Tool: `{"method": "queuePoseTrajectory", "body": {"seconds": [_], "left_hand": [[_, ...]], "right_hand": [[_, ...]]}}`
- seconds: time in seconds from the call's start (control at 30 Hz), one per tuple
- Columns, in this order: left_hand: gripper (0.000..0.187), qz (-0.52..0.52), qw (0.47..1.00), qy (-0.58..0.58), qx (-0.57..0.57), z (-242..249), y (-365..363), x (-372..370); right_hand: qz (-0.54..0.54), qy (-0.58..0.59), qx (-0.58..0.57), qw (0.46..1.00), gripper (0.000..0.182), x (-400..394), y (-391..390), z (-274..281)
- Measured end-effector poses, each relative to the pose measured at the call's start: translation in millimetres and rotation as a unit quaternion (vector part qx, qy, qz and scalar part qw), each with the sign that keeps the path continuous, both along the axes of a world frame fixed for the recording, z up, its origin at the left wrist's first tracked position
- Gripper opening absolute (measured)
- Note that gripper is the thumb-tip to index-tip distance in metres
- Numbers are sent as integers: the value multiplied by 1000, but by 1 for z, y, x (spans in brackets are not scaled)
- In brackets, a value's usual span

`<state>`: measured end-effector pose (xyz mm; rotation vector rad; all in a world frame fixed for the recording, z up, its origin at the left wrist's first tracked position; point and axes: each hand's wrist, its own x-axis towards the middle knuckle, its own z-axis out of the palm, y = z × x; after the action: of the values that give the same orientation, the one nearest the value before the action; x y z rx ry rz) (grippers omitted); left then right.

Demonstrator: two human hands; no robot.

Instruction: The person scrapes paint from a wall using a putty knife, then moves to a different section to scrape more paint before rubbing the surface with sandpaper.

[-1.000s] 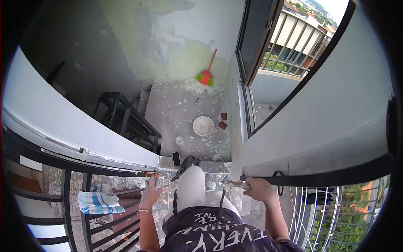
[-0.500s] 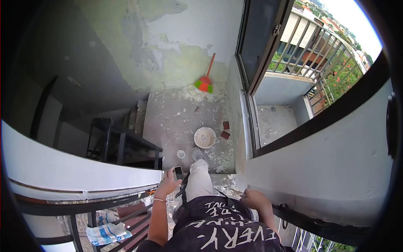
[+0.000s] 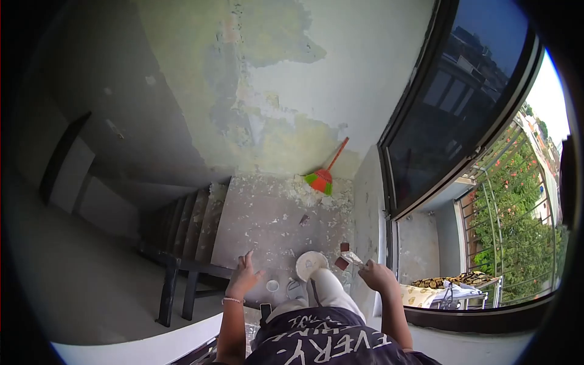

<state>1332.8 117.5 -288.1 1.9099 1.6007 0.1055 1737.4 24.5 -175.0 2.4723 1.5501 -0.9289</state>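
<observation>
My left hand [image 3: 244, 277] is held out over the landing with its fingers apart and nothing in them. Below it, at my left hip, a dark phone [image 3: 266, 311] shows, partly tucked against my clothing. In my right hand [image 3: 378, 277] is a putty knife [image 3: 353, 258], its pale, smeared blade pointing forward and left. Between my hands and just past my knee stands a round whitish bucket [image 3: 311, 263], partly hidden by my leg. A small white cup [image 3: 272, 285] sits on the floor near my left hand.
An orange and green broom [image 3: 320, 181] leans against the peeling wall [image 3: 286, 143]. Paint flakes litter the landing. Two dark red blocks [image 3: 342, 263] lie by the right wall. Stairs [image 3: 193, 222] drop away at left beside a dark railing [image 3: 172, 286]. A framed window [image 3: 456, 121] stands at right.
The phone has left my left hand and now sits at my hip; that hand has opened. My right hand has come forward with the putty knife. I have stepped closer to the bucket.
</observation>
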Motion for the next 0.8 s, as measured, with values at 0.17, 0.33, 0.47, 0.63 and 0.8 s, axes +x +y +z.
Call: {"method": "queuePoseTrajectory", "body": {"seconds": [0.17,0.33,0.47,0.63,0.8], "left_hand": [[82,33,994,-77,66,9,37,-18],[87,139,977,-138,-80,-42,44,-52],[92,179,969,-121,-121,-127,67,-82],[93,144,978,-92,-123,-150,180,-84],[84,56,985,-97,-133,-84,354,-54]], "right_hand": [[27,9,-99,995,53,-9,62,-41],[132,31,-200,970,48,-14,140,-132],[109,8,-156,982,45,-32,218,-114],[162,58,-211,962,48,-33,322,-174],[-19,115,-106,987,44,-24,397,-262]]}}
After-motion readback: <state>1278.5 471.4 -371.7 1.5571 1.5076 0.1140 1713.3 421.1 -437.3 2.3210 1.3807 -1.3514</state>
